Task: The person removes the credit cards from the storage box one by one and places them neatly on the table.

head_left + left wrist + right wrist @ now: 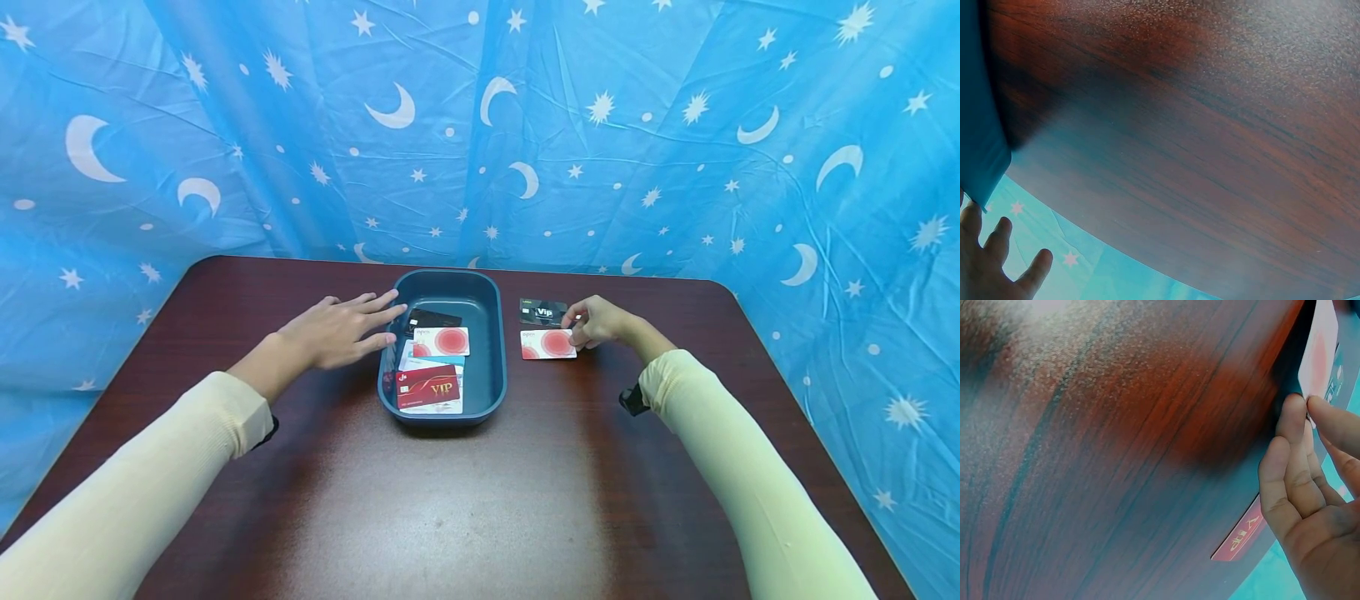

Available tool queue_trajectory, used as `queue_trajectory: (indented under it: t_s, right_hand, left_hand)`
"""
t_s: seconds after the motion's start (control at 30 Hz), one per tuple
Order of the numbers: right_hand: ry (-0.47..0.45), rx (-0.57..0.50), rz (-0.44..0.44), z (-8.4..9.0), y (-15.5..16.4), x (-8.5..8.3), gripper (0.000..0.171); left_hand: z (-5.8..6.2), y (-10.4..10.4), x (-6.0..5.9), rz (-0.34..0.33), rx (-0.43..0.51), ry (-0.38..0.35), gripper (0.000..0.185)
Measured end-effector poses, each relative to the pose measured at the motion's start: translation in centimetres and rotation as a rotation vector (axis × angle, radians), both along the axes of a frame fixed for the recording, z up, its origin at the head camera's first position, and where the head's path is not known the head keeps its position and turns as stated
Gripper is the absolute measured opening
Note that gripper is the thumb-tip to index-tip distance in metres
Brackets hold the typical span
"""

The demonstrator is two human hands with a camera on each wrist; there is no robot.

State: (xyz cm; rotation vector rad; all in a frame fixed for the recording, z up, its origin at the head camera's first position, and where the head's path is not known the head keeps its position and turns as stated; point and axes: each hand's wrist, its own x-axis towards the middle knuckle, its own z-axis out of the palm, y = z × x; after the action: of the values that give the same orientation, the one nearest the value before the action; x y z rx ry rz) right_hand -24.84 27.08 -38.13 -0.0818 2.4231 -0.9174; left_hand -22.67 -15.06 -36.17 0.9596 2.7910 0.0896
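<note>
My right hand (600, 322) pinches the right edge of a white card with a red circle pattern (549, 344). In the right wrist view, thumb and fingertips grip that card (1319, 353), which stands tilted off the table. Just behind it lies a black "Vip" card (542, 312). A red card with gold lettering (1239, 536) lies near the right hand in the right wrist view. My left hand (337, 329) has its fingers spread at the left rim of a dark blue tray (492, 367); whether all fingertips touch it, I cannot tell.
Inside the tray lie several overlapping cards: a red VIP card (427, 387), a white card with a red circle (441, 341) and a black card (442, 319). The dark wooden table (450, 508) ends at a blue star-and-moon curtain (465, 167).
</note>
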Motion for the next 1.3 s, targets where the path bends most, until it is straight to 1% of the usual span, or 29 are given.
queue_trajectory:
  t_s: [0.4, 0.63, 0.87, 1.03, 1.2, 1.3]
  right_hand:
    - [0.001, -0.004, 0.018, 0.1, 0.2, 0.0, 0.021]
    - [-0.012, 0.035, 0.034, 0.2, 0.1, 0.1, 0.026]
    - [-0.014, 0.032, 0.042, 0.2, 0.2, 0.1, 0.026]
    - [-0.019, 0.029, 0.049, 0.5, 0.3, 0.0, 0.029]
    - [-0.017, 0.024, 0.031, 1.2, 0.0, -0.3, 0.032]
    - [-0.048, 0.031, 0.033, 1.5, -0.2, -0.4, 0.034]
  left_hand:
    - [0.0, 0.0, 0.1, 0.000, 0.005, 0.002, 0.063]
    - [0.0, 0.0, 0.2, 0.003, 0.006, -0.001, 0.063]
    - [0.1, 0.0, 0.2, 0.001, 0.009, -0.001, 0.063]
    - [0.1, 0.1, 0.2, -0.002, 0.010, 0.001, 0.063]
    - [0.0, 0.0, 0.2, 0.001, 0.010, -0.001, 0.063]
    - [0.0, 0.0, 0.2, 0.003, 0.007, -0.004, 0.063]
